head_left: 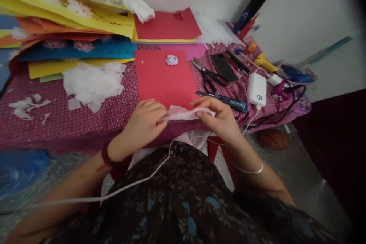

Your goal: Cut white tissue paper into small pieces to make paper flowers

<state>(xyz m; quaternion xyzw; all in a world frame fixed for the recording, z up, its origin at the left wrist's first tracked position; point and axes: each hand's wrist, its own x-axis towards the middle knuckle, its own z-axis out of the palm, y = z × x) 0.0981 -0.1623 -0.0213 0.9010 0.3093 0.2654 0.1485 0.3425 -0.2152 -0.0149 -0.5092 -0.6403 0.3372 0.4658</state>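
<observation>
Both my hands hold one folded piece of thin white tissue paper (185,113) just over the near edge of the table. My left hand (144,124) pinches its left end with closed fingers. My right hand (220,118) grips its right end, fingers curled over it. Right behind the tissue lies a red paper sheet (162,78) with a small white and blue tissue flower (171,60) near its far edge. More white tissue and red paper rest on my lap under the hands.
The checked red tablecloth (71,122) carries a heap of white tissue pieces (91,82), stacked coloured sheets (71,34), black scissors (211,76), a blue utility knife (225,100), a dark phone (223,67), a white power bank (256,89), and a yellow glue gun (264,62). A basketball (273,139) lies on the floor.
</observation>
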